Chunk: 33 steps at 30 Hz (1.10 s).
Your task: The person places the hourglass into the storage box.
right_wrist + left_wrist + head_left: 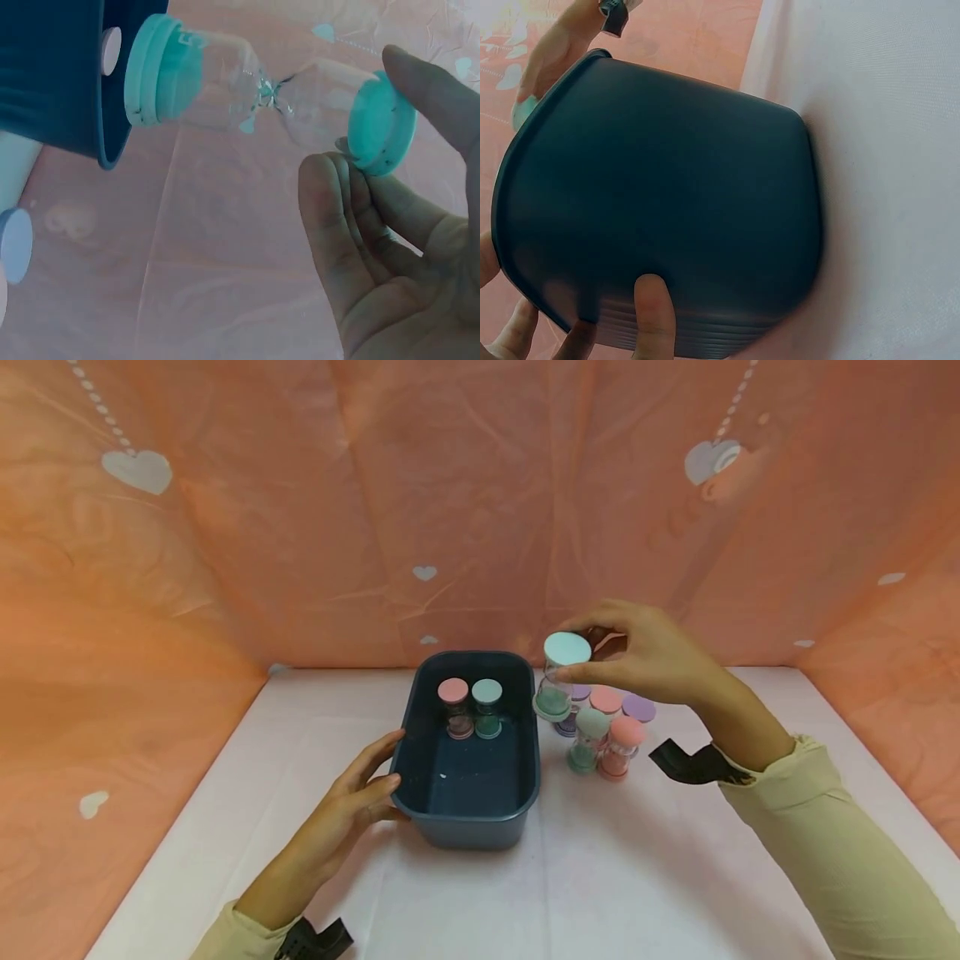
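Observation:
My right hand (645, 656) pinches a sand timer (567, 650) by its mint-green top cap, thumb on one side and fingers on the other. The timer hangs tilted beside the right rim of a dark blue bin (465, 833). Green sand (178, 75) lies in its lower bulb in the right wrist view. Inside the bin, a pink-capped timer (453, 691) and a mint-capped timer (487, 692) stand side by side. My left hand (348, 810) grips the bin's left side near the front corner, with a finger (654, 311) against the outer wall.
Several more timers stand grouped right of the bin, among them a green one (592, 724), a coral one (627, 732) and a purple-capped one (638, 707). White cloth (637, 877) covers the table. An orange curtain (465, 510) with hearts closes off the back and sides.

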Available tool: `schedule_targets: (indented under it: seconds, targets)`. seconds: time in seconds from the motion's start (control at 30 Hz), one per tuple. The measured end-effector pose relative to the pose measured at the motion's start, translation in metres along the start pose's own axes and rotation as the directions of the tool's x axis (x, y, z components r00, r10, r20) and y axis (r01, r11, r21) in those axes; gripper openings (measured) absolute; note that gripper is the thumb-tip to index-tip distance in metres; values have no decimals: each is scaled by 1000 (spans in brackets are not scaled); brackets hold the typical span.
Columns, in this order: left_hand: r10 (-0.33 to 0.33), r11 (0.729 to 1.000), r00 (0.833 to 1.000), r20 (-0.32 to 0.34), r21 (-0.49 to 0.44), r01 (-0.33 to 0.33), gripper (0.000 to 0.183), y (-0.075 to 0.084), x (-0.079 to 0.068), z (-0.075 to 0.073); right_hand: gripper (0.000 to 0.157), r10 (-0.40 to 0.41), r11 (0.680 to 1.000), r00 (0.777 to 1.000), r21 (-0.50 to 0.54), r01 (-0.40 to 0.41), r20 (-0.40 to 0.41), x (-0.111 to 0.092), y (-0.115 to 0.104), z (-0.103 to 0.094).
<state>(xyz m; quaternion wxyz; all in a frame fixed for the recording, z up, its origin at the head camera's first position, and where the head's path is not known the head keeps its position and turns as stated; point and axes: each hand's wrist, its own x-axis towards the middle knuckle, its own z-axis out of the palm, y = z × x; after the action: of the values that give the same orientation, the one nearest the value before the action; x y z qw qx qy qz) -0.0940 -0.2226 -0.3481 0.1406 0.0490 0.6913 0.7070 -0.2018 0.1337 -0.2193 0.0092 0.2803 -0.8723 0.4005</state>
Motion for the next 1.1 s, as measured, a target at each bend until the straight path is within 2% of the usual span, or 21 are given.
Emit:
schedule_targets:
  seconds: [0.23,0.5,0.77,1.1]
  targets:
    - [1,1000,1000,-4,4,-1,59,1,0,-1,42,-44,998,998,51,42,45,18,0,18]
    - [-1,1000,1000,3,-4,1,59,-1,1,-2,45,-105,992,989,79,98,100,28,2,44]
    - [5,1000,1000,-9,-8,-5,58,-2,3,-2,47,-86,996,980,18,85,177,39,3,65]
    - [15,1000,1000,-4,-10,-15,57,-2,2,-2,48,-116,990,947,-39,134,298,57,12,99]
